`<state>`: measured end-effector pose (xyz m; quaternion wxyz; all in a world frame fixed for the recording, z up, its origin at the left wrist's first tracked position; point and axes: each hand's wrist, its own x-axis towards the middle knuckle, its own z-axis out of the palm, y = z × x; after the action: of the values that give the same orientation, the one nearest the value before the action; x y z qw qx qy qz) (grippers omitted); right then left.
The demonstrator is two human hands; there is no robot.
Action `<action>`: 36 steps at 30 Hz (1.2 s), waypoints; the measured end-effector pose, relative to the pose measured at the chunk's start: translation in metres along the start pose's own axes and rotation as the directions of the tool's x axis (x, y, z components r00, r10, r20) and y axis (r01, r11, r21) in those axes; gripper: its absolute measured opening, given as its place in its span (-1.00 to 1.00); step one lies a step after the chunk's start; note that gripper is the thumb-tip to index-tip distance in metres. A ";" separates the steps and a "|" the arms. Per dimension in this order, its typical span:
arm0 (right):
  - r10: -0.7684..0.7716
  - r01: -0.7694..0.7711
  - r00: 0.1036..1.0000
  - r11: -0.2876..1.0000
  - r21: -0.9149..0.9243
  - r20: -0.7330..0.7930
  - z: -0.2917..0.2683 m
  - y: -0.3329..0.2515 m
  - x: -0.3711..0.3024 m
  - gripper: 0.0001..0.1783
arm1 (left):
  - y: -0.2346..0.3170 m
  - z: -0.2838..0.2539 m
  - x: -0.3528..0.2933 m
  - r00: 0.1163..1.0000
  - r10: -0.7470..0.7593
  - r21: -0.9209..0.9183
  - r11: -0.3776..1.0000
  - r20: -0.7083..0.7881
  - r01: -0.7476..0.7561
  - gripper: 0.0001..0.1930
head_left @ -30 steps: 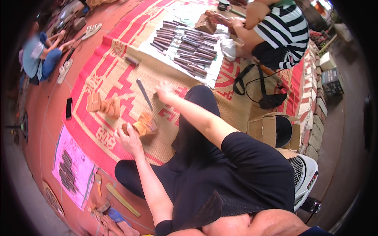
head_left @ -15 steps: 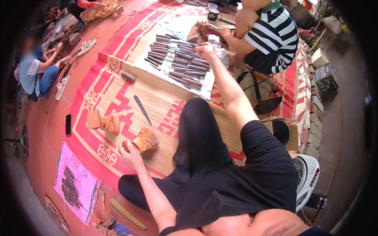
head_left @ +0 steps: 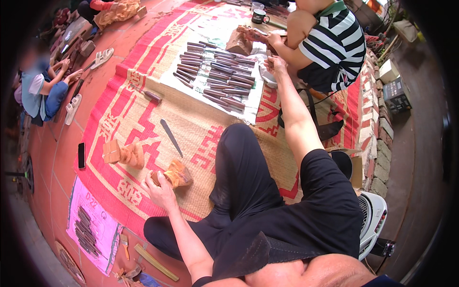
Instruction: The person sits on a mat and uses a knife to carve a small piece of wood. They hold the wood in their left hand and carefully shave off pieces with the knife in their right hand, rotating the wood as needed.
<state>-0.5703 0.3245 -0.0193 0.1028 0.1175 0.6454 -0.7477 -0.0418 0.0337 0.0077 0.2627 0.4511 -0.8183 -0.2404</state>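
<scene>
My left hand (head_left: 160,189) grips a small pale carved wood piece (head_left: 176,174) resting on the woven red-and-tan mat (head_left: 205,129) beside my left knee. My right arm stretches far forward. My right hand (head_left: 276,63) hovers at the right end of a white sheet (head_left: 248,103) that holds several dark-handled chisels (head_left: 215,79), close to the knee of a person in a striped shirt (head_left: 334,43). Whether its curled fingers hold anything does not show. A long flat blade (head_left: 171,137) lies loose on the mat ahead of my left hand.
A second carved wood block (head_left: 123,154) stands left of my left hand, with a black phone (head_left: 81,155) beyond it. A pink sheet with tools (head_left: 91,229) lies at lower left. Another person (head_left: 40,88) sits far left. A white fan (head_left: 373,225) stands at my right.
My right hand left the mat near the blade, reached forward over the chisels, then shifted right to the sheet's end. My left hand stayed on the carved piece.
</scene>
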 end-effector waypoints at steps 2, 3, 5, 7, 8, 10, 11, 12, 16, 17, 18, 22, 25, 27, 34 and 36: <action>0.007 -0.008 1.000 0.999 0.031 0.011 -0.005 0.001 0.004 -0.74 | 0.007 0.002 0.000 1.000 0.005 0.013 1.000 0.009 -0.005 -0.64; 0.010 -0.010 1.000 1.000 0.027 0.017 -0.007 0.002 0.006 -0.73 | 0.012 0.004 0.001 1.000 -0.005 0.025 1.000 0.022 0.004 -0.65; 0.016 -0.017 0.999 1.000 0.021 0.032 -0.011 0.003 0.009 -0.72 | 0.014 0.006 0.002 0.999 -0.013 0.051 0.999 0.039 0.011 -0.64; 0.016 -0.017 0.999 1.000 0.023 0.038 -0.013 0.007 0.012 -0.71 | 0.013 0.009 0.002 0.999 -0.007 0.074 0.997 0.052 0.004 -0.62; 0.015 -0.016 0.999 1.000 0.023 0.041 -0.015 0.008 0.014 -0.70 | 0.014 0.009 0.002 0.998 -0.007 0.075 0.997 0.056 0.003 -0.62; 0.023 -0.024 0.998 0.999 0.024 0.062 -0.018 0.009 0.015 -0.67 | 0.017 0.008 0.003 0.998 -0.007 0.077 0.997 0.064 0.002 -0.62; 0.026 -0.028 0.997 0.999 0.024 0.073 -0.019 0.009 0.015 -0.65 | 0.018 0.008 0.002 0.998 -0.012 0.078 0.997 0.061 0.007 -0.62; 0.020 -0.021 0.998 1.000 0.020 0.061 -0.019 0.009 0.015 -0.63 | 0.019 0.008 0.002 0.998 -0.018 0.079 0.997 0.059 0.013 -0.62; 0.005 -0.006 0.999 1.000 0.013 0.043 -0.013 0.009 0.005 -0.55 | 0.016 0.005 0.002 0.999 0.000 0.077 0.997 0.040 -0.003 -0.62; 0.002 -0.003 0.999 1.000 0.013 0.043 -0.012 0.008 0.004 -0.54 | 0.016 0.005 0.002 0.999 -0.002 0.072 0.997 0.045 -0.001 -0.62; 0.000 0.000 0.998 1.000 -0.001 0.059 -0.012 0.007 0.003 -0.54 | 0.016 0.005 0.002 0.999 -0.005 0.067 0.998 0.050 0.002 -0.62; -0.013 0.014 0.998 1.000 -0.018 0.063 -0.009 0.007 0.002 -0.56 | 0.019 0.004 0.002 0.997 -0.024 0.051 0.998 0.067 0.021 -0.61; -0.003 0.003 0.995 1.000 0.010 0.099 -0.010 0.006 0.005 -0.58 | 0.014 0.008 0.002 0.999 0.053 0.072 0.996 0.005 -0.054 -0.65; -0.014 0.013 0.995 1.000 0.008 0.102 -0.013 0.007 0.009 -0.59 | 0.014 0.009 0.003 0.999 0.047 0.060 0.997 0.016 -0.048 -0.65; -0.014 0.015 0.999 1.000 -0.018 0.041 -0.006 0.012 0.004 -0.59 | 0.014 0.007 0.003 0.999 0.034 0.052 0.998 0.027 -0.035 -0.66; -0.001 0.002 0.999 1.000 -0.029 0.038 -0.005 0.014 0.002 -0.60 | 0.012 0.007 0.003 0.999 0.038 0.056 0.998 0.020 -0.039 -0.67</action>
<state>-0.5682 0.3271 -0.0339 0.1164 0.1011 0.6543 -0.7404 -0.0548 0.0381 0.0102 0.2466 0.4403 -0.8358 -0.2164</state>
